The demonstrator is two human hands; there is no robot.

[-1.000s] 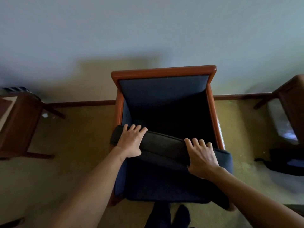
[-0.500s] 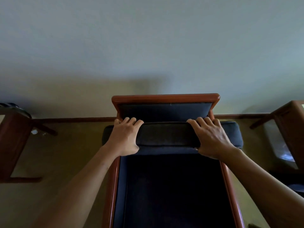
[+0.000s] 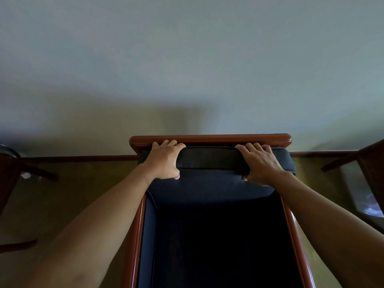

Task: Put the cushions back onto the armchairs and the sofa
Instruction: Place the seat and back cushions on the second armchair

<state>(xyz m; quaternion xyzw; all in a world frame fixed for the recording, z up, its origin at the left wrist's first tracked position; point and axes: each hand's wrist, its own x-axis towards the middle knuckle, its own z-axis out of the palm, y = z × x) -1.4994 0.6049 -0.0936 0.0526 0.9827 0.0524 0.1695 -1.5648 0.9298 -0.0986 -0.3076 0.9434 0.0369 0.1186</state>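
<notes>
A dark blue cushion (image 3: pixel 209 183) stands upright against the backrest of a wooden-framed armchair (image 3: pixel 209 139), its top edge just below the reddish top rail. My left hand (image 3: pixel 165 160) grips the cushion's upper left edge, fingers over the top and thumb in front. My right hand (image 3: pixel 260 163) grips the upper right edge the same way. The cushion's right corner sticks out past the frame. Below it the seat well is dark, and I cannot tell whether a seat cushion lies there.
Another wooden chair frame (image 3: pixel 12 183) stands at the left and a third one (image 3: pixel 372 163) at the right edge. A pale wall with a dark baseboard (image 3: pixel 83 157) runs behind. Tan carpet (image 3: pixel 72 204) shows on both sides of the armchair.
Both hands carried the cushion from the seat's front edge up and back to the backrest, just under the top rail. The view moved closer over the armchair.
</notes>
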